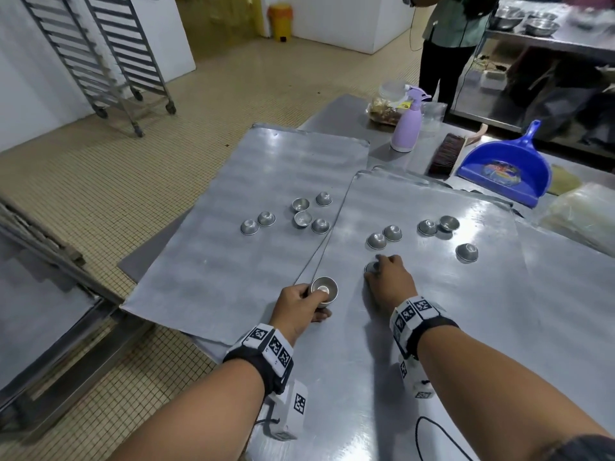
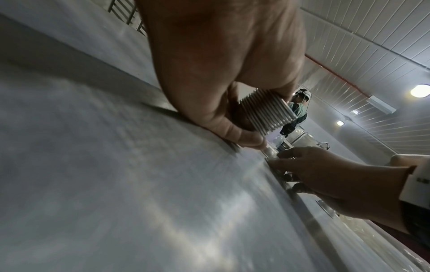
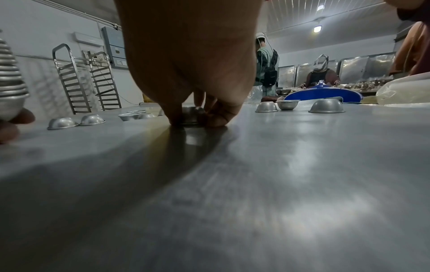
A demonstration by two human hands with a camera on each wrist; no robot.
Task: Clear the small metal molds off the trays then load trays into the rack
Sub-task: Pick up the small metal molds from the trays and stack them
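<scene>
Two flat metal trays lie side by side: a left tray (image 1: 233, 261) and a right tray (image 1: 466, 294). My left hand (image 1: 304, 302) grips a nested stack of small metal molds (image 1: 323, 291), whose ribbed side shows in the left wrist view (image 2: 267, 112). My right hand (image 1: 382, 271) pinches a single mold (image 1: 370, 267) that sits on the right tray, seen between the fingers in the right wrist view (image 3: 190, 115). Several loose molds (image 1: 301, 211) lie on the left tray. Several more molds (image 1: 429, 234) are scattered on the right tray.
Two wheeled tray racks (image 1: 100, 61) stand on the tiled floor at far left. A blue dustpan (image 1: 506, 168), a brush (image 1: 442, 154), a lilac spray bottle (image 1: 407, 124) and a food bag (image 1: 386, 108) sit at the table's back. A person (image 1: 452, 44) stands behind.
</scene>
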